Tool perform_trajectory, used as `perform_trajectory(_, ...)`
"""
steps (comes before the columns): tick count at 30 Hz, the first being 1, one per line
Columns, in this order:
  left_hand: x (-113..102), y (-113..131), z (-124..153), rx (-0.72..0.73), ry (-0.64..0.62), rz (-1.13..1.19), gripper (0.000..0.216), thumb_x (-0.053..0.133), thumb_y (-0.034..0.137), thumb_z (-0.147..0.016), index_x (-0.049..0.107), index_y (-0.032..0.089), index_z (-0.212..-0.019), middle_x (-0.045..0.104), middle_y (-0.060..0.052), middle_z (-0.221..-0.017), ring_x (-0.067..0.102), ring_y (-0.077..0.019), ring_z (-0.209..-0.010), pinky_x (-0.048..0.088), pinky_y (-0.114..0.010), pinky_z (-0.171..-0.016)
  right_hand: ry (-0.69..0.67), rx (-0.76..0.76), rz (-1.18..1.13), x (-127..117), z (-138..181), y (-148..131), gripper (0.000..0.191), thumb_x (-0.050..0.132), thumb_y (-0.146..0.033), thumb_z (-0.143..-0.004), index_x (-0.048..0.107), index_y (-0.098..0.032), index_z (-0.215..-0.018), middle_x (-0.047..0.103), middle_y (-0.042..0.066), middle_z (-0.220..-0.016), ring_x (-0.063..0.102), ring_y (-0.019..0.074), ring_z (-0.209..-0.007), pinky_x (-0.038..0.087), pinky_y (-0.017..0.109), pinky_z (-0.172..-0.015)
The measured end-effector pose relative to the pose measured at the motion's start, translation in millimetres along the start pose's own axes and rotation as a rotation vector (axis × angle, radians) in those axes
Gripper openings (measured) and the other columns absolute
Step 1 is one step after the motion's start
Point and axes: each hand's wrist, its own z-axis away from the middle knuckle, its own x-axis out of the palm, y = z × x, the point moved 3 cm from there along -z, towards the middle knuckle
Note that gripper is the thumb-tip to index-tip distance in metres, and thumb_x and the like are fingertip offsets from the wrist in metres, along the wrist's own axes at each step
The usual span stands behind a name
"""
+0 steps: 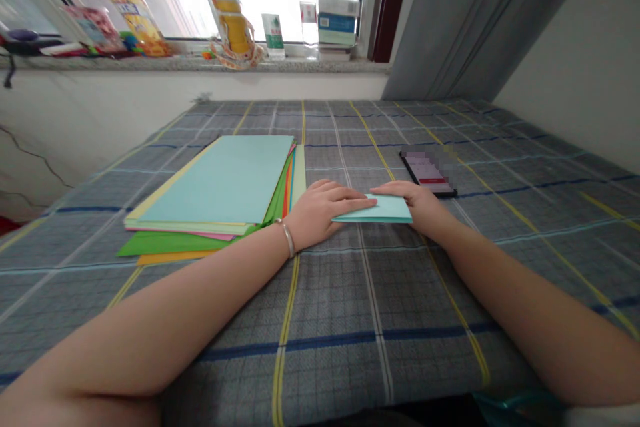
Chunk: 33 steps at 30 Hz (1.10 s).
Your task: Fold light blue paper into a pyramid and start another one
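A small folded piece of light blue paper [379, 211] lies on the plaid cloth between my two hands. My left hand [327, 205], with a silver bangle at its wrist, rests flat over the paper's left part, fingers stretched out to the right. At the paper's right end, my right hand [419, 203] holds the edge, its fingers along the far side and its thumb hidden. Left of my left hand is a stack of coloured paper [220, 177], light blue on top, with green, orange, yellow and pink sheets sticking out beneath.
A phone [429, 173] with its screen lit lies beyond my right hand on the plaid cloth [330, 300]. Along the windowsill [185, 63] stand bottles, a yellow container [235, 23] and boxes [337, 20]. A grey curtain [465, 20] hangs at the right.
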Motion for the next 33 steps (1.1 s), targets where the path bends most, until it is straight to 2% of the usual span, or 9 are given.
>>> perform_trajectory(3, -2.2, -2.7, 0.0, -0.043, 0.142, 0.169, 0.032, 0.046, 0.023, -0.095, 0.064, 0.028, -0.121, 0.068, -0.004, -0.115, 0.061, -0.0169, -0.102, 0.045, -0.036, -0.094, -0.038, -0.05, 0.09, -1.6, -0.2, -2.7, 0.028, 0.059, -0.023, -0.083, 0.074, -0.028, -0.105, 0.072, 0.004, -0.106, 0.064, 0.0214, -0.102, 0.047, 0.041, -0.095)
perform_trajectory(7, -8.4, -3.1, 0.7, -0.047, 0.29, 0.262, 0.023, 0.053, 0.025, -0.094, 0.067, 0.026, -0.112, 0.07, -0.004, -0.11, 0.062, -0.0161, -0.104, 0.048, -0.037, -0.095, 0.017, -0.04, 0.177, -6.8, 0.8, -5.7, 0.037, 0.061, -0.021, -0.082, 0.07, -0.03, -0.116, 0.07, 0.004, -0.118, 0.062, 0.0235, -0.111, 0.045, 0.044, -0.099)
perform_trajectory(12, -14.6, 0.0, 0.6, -0.039, 0.332, 0.277, 0.017, 0.061, 0.03, -0.09, 0.07, 0.025, -0.104, 0.071, -0.004, -0.104, 0.064, -0.0164, -0.098, 0.049, -0.036, -0.092, 0.044, -0.061, 0.192, -10.5, 0.8, -8.6, 0.039, 0.058, -0.017, -0.082, 0.07, -0.027, -0.117, 0.068, 0.006, -0.121, 0.061, 0.0242, -0.112, 0.044, 0.044, -0.101)
perform_trajectory(15, -14.4, -3.3, 0.9, -0.174, 0.359, 0.29, 0.018, 0.058, 0.031, -0.092, 0.072, 0.023, -0.099, 0.072, -0.004, -0.099, 0.064, -0.0165, -0.094, 0.05, -0.036, -0.09, 0.088, -0.058, 0.166, -11.0, 0.3, -8.9, 0.031, 0.056, -0.02, -0.085, 0.072, -0.029, -0.11, 0.07, 0.004, -0.115, 0.061, 0.0238, -0.111, 0.044, 0.044, -0.1)
perform_trajectory(21, -4.9, -18.9, 2.4, -0.534, 0.303, 0.324, 0.024, 0.052, 0.03, -0.093, 0.072, 0.019, -0.092, 0.072, -0.004, -0.09, 0.063, -0.0191, -0.089, 0.049, -0.035, -0.085, 0.156, 0.111, 0.022, -7.4, 0.7, -2.8, 0.02, 0.053, -0.037, -0.089, 0.069, -0.025, -0.092, 0.069, 0.004, -0.088, 0.064, 0.02, -0.075, 0.052, 0.035, -0.069)
perform_trajectory(25, -5.7, -19.8, 2.2, -0.605, 0.317, 0.415, 0.027, 0.05, 0.034, -0.093, 0.071, 0.018, -0.096, 0.071, -0.003, -0.095, 0.061, -0.0191, -0.09, 0.047, -0.032, -0.083, 0.283, 0.181, -0.168, -8.2, 0.5, 0.8, 0.027, 0.059, -0.04, -0.085, 0.065, -0.024, -0.106, 0.068, 0.003, -0.086, 0.061, 0.0166, -0.066, 0.047, 0.027, -0.054)
perform_trajectory(27, -7.2, -17.9, 1.7, -0.612, 0.324, 0.452, 0.034, 0.045, 0.037, -0.095, 0.07, 0.016, -0.088, 0.069, -0.004, -0.088, 0.06, -0.0176, -0.083, 0.046, -0.03, -0.078, 0.321, 0.181, -0.206, -9.0, -0.7, 2.2, 0.032, 0.057, -0.042, -0.086, 0.063, -0.023, -0.111, 0.066, 0.002, -0.077, 0.057, 0.0147, -0.057, 0.044, 0.027, -0.05)
perform_trajectory(30, -5.5, -17.7, 1.4, -0.633, 0.291, 0.451, 0.037, 0.044, 0.038, -0.095, 0.067, 0.014, -0.08, 0.062, -0.002, -0.073, 0.055, -0.0147, -0.071, 0.044, -0.028, -0.069, 0.263, 0.234, -0.258, -6.6, -3.4, 6.1, 0.036, 0.056, -0.04, -0.085, 0.062, -0.021, -0.115, 0.059, -0.002, -0.059, 0.051, 0.0136, -0.046, 0.039, 0.026, -0.043)
perform_trajectory(33, 1.4, -23.1, 3.1, -0.697, 0.246, 0.463, 0.027, 0.051, 0.032, -0.09, 0.064, 0.016, -0.108, 0.056, 0.002, -0.067, 0.051, -0.0124, -0.063, 0.041, -0.025, -0.062, 0.152, 0.363, -0.292, -1.7, -3.5, 9.1, 0.039, 0.056, -0.034, -0.083, 0.059, -0.019, -0.118, 0.055, -0.003, -0.05, 0.05, 0.014, -0.041, 0.032, 0.024, -0.037)
